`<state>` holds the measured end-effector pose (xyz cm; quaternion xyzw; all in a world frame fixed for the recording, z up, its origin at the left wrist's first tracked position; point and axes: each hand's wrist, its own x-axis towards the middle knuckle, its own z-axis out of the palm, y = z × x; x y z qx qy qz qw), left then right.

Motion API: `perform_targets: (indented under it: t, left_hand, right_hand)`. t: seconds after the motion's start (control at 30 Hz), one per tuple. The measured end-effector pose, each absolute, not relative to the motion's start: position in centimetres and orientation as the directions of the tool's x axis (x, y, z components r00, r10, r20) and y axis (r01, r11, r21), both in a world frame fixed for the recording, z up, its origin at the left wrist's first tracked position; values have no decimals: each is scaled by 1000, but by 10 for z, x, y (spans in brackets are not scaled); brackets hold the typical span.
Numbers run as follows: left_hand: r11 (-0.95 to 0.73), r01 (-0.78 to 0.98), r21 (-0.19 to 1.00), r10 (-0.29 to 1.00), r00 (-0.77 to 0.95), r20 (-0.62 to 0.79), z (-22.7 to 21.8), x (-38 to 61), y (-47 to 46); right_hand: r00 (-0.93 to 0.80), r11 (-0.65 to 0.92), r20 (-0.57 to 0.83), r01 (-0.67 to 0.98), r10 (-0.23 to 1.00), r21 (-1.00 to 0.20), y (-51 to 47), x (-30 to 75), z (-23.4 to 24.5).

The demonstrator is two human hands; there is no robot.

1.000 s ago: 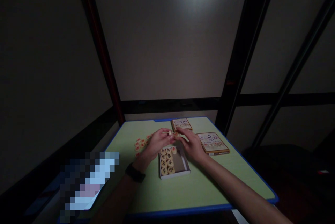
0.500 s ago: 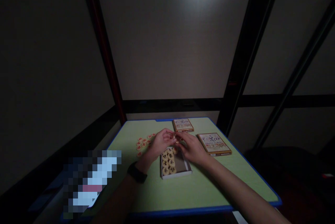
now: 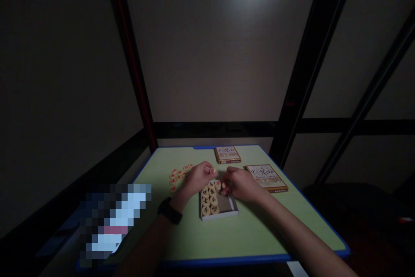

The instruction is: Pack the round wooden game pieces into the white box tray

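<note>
Head view: right hand (image 3: 241, 184) curled over box (image 3: 231, 205); fingers (image 3: 227, 181) pinch piece (image 3: 223, 186).

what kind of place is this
Probably a dim indoor room set up for a board game: a green table, a box of round game pieces, printed game boxes beside it.

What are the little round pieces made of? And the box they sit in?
The round pieces look like pale wood or wood-coloured plastic, smooth, with dark marks on top; they are too small to tell which. The box looks like thin cardboard, going by its flat grey floor and low whitish walls.
</note>
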<state>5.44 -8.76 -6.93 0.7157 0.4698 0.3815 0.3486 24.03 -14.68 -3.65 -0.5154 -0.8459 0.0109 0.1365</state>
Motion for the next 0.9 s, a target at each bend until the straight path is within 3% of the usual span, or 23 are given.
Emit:
perform_targets:
  t: [0.17, 0.67, 0.9]
  left_hand:
    - [-313, 622, 718, 944, 289, 161, -56, 57, -104]
    - [-358, 627, 691, 920, 365, 146, -54, 56, -105]
    - [-368, 604, 707, 913, 377, 153, -58, 57, -103]
  right_hand:
    - [-401, 420, 158, 901, 902, -106, -150, 235, -37]
    - [-349, 348, 81, 937, 934, 27, -157, 228, -27]
    - [-346, 345, 95, 938, 933, 28, -156, 224, -33]
